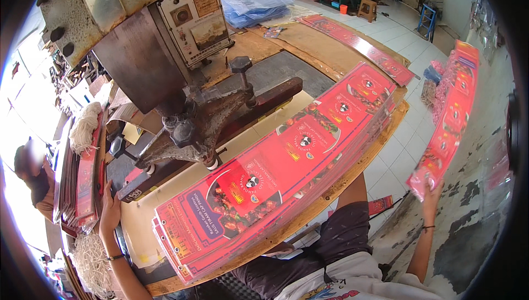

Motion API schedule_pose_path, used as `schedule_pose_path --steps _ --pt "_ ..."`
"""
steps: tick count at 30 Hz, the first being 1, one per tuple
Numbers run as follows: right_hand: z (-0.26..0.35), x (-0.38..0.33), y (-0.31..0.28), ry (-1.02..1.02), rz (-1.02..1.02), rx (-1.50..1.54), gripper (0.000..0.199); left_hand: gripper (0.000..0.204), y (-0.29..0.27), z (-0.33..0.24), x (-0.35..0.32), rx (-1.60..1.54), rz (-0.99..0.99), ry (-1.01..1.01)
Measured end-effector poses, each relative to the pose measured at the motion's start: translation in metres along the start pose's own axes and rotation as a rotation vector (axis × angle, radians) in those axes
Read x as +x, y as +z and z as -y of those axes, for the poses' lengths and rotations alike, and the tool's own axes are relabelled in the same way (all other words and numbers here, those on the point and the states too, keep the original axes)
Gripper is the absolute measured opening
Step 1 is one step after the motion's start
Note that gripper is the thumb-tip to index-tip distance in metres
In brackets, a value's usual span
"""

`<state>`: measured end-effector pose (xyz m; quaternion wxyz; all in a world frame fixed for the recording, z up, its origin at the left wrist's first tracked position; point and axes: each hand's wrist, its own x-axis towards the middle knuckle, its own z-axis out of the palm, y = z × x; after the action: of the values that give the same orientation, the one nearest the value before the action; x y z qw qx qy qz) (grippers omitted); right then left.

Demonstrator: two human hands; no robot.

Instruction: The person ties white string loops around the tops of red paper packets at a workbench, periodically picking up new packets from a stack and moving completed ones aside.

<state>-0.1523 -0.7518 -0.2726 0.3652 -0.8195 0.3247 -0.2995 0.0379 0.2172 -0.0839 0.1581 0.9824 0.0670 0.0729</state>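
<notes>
My right hand (431, 196) is out to the right, closed on the lower end of a long red printed plastic banner (449, 129) that stands up away from the table. My left hand (110, 214) is at the table's left side, fingers stretched upward beside the end of the heavy metal bar (264, 99) of a press. Whether its fingertips touch the bar I cannot tell. Between my hands, a stack of similar red banners (308, 140) with food pictures lies slantwise along the near table edge. Small holes show at the stack's left end.
The press machine (143, 52) with large bolts rises over the table. Blue plastic sheets (256, 5) and another banner strip (358, 46) lie farther back. White string bundles (85, 126) and stacked banners hang at left, near a co-worker (36, 173). A peeling wall (474, 217) stands at right.
</notes>
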Motion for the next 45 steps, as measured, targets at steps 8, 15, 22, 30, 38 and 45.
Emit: schedule_pose_path --steps 8,15,22,30,38,45 --pt "0.143 0.106 -0.093 -0.148 -0.046 0.125 0.061 0.053 0.000 -0.006 -0.001 -0.018 0.008 -0.020" --pt "0.244 0.212 -0.103 -0.133 0.150 0.360 0.038 0.054 0.000 -0.001 0.000 -0.041 -0.002 -0.010" --pt "0.331 0.300 -0.035 -0.295 0.330 0.461 0.036 0.058 0.003 -0.027 0.000 -0.057 -0.096 -0.093" --pt "0.420 0.326 0.056 -0.319 0.461 0.249 0.034 0.059 0.007 -0.022 0.003 -0.064 -0.155 -0.081" --pt "0.399 0.341 0.113 -0.304 0.403 0.057 0.034 0.058 0.010 -0.007 0.004 -0.074 -0.185 -0.043" --pt "0.337 0.355 0.109 -0.176 0.449 0.008 0.032 0.058 0.007 -0.016 0.005 -0.043 -0.186 -0.047"
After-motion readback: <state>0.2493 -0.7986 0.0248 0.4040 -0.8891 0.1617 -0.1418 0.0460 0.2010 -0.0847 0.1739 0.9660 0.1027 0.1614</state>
